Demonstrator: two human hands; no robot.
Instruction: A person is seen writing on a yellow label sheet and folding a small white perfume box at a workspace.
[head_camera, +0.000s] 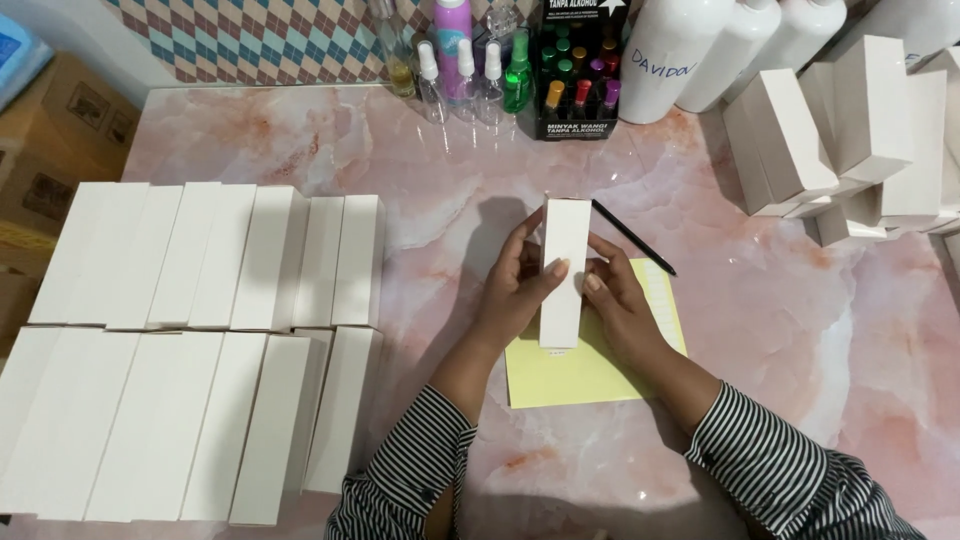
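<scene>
Right now both hands hold one tall white box (563, 270) upright over the yellow sheet (590, 365). The left hand (515, 285) and right hand (612, 295) have fingers pressed on its sides. It looks like the box is being shaped. Rows of white boxes (200, 350) lie left. A black pen (634, 238) lies near.

Your white box (564, 270) hides part of the yellow sheet (590, 365) and both palms. White bottles (700, 50) are cut off at the top edge; stacked boxes (860, 130) run off right.
</scene>
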